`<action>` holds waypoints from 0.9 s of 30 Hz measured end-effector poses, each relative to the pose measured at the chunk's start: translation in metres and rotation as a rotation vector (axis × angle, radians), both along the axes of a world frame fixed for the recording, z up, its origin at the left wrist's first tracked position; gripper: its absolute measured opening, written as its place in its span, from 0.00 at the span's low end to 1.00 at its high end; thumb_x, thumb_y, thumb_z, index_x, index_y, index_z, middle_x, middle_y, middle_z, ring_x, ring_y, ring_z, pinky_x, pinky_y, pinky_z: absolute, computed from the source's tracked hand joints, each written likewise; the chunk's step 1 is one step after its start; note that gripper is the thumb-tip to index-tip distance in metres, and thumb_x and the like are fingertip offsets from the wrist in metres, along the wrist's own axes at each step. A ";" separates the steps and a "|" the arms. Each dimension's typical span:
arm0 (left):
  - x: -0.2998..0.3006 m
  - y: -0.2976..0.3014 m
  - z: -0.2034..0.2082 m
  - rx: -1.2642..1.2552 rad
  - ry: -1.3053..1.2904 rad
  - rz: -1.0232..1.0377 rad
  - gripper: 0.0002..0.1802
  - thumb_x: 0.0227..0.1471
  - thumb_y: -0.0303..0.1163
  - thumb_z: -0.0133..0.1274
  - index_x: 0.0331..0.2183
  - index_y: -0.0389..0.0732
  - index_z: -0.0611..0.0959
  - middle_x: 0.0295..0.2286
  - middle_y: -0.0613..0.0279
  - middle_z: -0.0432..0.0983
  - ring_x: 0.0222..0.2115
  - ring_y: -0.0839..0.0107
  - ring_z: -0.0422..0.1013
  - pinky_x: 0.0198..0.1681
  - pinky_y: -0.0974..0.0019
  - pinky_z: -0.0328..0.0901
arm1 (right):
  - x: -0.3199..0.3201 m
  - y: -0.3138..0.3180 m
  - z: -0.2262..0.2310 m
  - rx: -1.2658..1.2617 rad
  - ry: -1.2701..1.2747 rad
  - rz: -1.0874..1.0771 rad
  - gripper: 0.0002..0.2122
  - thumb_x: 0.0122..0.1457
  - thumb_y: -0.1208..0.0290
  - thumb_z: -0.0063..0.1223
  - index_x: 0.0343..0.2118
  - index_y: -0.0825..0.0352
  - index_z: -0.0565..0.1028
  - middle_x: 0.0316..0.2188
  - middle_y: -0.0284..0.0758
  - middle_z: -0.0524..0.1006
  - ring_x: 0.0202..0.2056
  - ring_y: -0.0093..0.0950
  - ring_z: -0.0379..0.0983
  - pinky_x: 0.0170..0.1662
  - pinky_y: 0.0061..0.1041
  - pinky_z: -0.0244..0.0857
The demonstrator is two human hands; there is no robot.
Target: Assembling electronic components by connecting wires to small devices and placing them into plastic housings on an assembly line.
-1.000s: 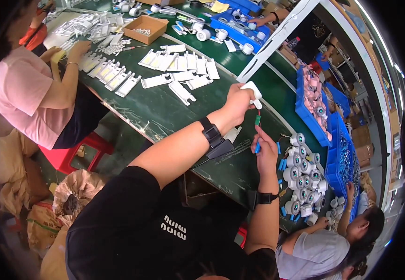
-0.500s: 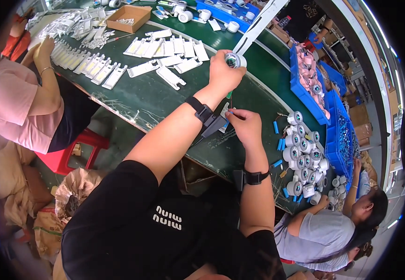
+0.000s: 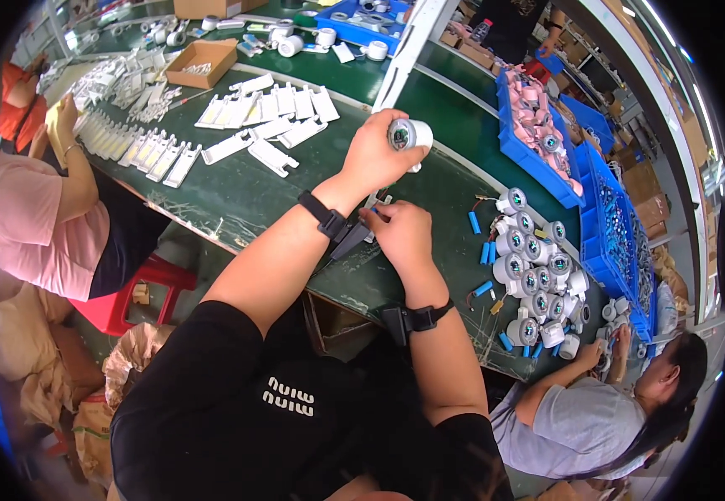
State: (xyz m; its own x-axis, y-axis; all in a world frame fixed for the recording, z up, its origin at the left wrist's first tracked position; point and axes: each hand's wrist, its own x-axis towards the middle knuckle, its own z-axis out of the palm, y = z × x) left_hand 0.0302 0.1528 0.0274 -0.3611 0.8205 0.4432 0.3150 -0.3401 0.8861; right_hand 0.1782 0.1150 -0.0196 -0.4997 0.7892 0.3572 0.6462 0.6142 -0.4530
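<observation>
My left hand (image 3: 377, 154) is wrapped round a white round housing (image 3: 418, 135), whose open end shows a circuit board inside. Just below it and nearer me, my right hand (image 3: 406, 232) pinches something small between thumb and fingertips. A bit of blue shows at that pinch, but its kind is hidden. Under the right fingertips a small pale piece (image 3: 370, 237) lies on the green table (image 3: 446, 275), partly covered by my hand and the black device on my left wrist.
Flat white casings (image 3: 271, 125) and a cardboard tray (image 3: 202, 65) lie left. Several white housings (image 3: 538, 280) and blue cylindrical cells (image 3: 474, 223) crowd the right. Blue bins (image 3: 539, 171) line the far edge by a white post (image 3: 400, 67). Co-workers (image 3: 41, 200) (image 3: 584, 417) sit on either side.
The housing has tilted in my left hand, showing more of its white side. My right hand still pinches below it. At right, the co-worker's raised hand has come down from the bin.
</observation>
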 end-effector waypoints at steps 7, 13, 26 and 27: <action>0.018 0.017 0.000 -0.093 -0.259 -0.265 0.33 0.55 0.23 0.68 0.59 0.38 0.74 0.38 0.57 0.82 0.28 0.75 0.78 0.26 0.68 0.72 | 0.024 0.038 -0.001 -0.196 0.651 -0.180 0.08 0.58 0.71 0.61 0.29 0.70 0.86 0.20 0.44 0.81 0.22 0.33 0.79 0.30 0.34 0.70; 0.020 0.110 0.014 0.574 0.115 -0.057 0.41 0.53 0.17 0.64 0.67 0.43 0.70 0.54 0.46 0.73 0.47 0.59 0.79 0.43 0.61 0.78 | 0.047 0.081 -0.010 -0.058 0.975 -0.294 0.14 0.65 0.71 0.52 0.30 0.71 0.88 0.36 0.44 0.87 0.42 0.33 0.83 0.50 0.31 0.73; -0.119 -0.070 -0.008 -0.629 1.135 0.399 0.18 0.52 0.39 0.58 0.39 0.37 0.89 0.44 0.42 0.81 0.50 0.46 0.77 0.54 0.46 0.74 | 0.041 0.083 -0.015 -0.460 1.155 -0.204 0.12 0.66 0.70 0.58 0.28 0.71 0.85 0.18 0.21 0.69 0.23 0.13 0.60 0.27 0.22 0.49; -0.122 -0.089 -0.012 -0.720 1.161 0.346 0.18 0.52 0.38 0.59 0.40 0.35 0.88 0.46 0.42 0.81 0.51 0.46 0.76 0.55 0.47 0.73 | 0.039 0.082 -0.015 -0.468 1.152 -0.208 0.12 0.66 0.70 0.58 0.28 0.71 0.85 0.18 0.21 0.69 0.23 0.13 0.60 0.27 0.22 0.49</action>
State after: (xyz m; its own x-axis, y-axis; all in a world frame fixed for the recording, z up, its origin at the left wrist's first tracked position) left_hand -0.0914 0.0643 0.0152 -0.3123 0.9379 0.1508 0.9493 0.3142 0.0120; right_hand 0.2172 0.1972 -0.0347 0.0639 0.9838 0.1676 -0.2024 0.1772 -0.9631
